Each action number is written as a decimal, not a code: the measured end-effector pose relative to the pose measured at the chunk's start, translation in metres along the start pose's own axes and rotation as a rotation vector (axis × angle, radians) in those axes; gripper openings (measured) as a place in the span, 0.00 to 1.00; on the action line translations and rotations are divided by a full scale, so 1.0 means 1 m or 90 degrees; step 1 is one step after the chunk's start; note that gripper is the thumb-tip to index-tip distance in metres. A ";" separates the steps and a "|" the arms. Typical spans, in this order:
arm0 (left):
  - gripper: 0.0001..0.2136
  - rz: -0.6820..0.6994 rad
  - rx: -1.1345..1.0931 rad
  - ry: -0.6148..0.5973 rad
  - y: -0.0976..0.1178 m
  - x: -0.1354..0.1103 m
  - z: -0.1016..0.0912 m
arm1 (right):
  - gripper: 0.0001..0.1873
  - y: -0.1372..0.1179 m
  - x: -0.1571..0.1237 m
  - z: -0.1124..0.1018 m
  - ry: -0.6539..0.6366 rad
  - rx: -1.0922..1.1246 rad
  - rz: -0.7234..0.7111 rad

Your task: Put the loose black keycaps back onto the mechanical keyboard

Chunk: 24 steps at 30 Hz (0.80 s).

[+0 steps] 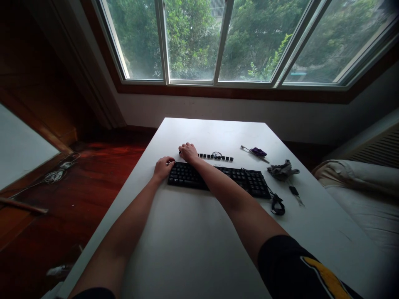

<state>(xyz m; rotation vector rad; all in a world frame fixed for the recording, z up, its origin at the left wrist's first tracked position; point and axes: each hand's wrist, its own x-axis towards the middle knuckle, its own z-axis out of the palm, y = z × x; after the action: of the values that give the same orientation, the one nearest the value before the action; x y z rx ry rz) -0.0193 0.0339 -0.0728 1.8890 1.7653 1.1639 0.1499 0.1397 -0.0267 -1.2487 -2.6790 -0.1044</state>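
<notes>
A black keyboard (pixel 237 179) lies across the middle of a white table (pixel 193 249). My left hand (pixel 162 167) rests at the keyboard's left end, fingers curled against its corner. My right hand (pixel 188 152) reaches across just behind the keyboard's left part, fingers bent over the left end of a row of loose black keycaps (pixel 218 157). What the fingers of either hand hold is too small to make out. A small wire keycap puller (pixel 216 155) lies on that row.
A purple-headed brush (pixel 257 152), a crumpled grey cloth (pixel 282 170), a small dark tool (pixel 294 192) and the coiled keyboard cable (pixel 277 205) lie to the right. Windows stand behind the table, a wooden floor to the left, a bed at right.
</notes>
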 end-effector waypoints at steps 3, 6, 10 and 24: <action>0.10 -0.001 -0.011 -0.006 0.000 0.000 -0.001 | 0.13 0.003 -0.002 -0.004 0.028 0.016 -0.015; 0.10 0.003 -0.031 -0.003 0.001 0.000 -0.002 | 0.14 0.010 -0.006 -0.010 0.024 0.067 -0.020; 0.10 0.021 -0.039 0.003 0.002 -0.001 -0.003 | 0.12 0.020 -0.016 -0.020 -0.059 0.185 -0.045; 0.13 0.022 0.004 0.007 0.012 -0.005 -0.006 | 0.08 0.005 -0.036 -0.039 -0.161 0.207 -0.052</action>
<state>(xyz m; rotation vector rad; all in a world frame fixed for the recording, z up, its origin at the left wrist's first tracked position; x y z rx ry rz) -0.0153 0.0254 -0.0625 1.9270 1.7505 1.1846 0.1814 0.1105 0.0050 -1.1144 -2.8022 0.4904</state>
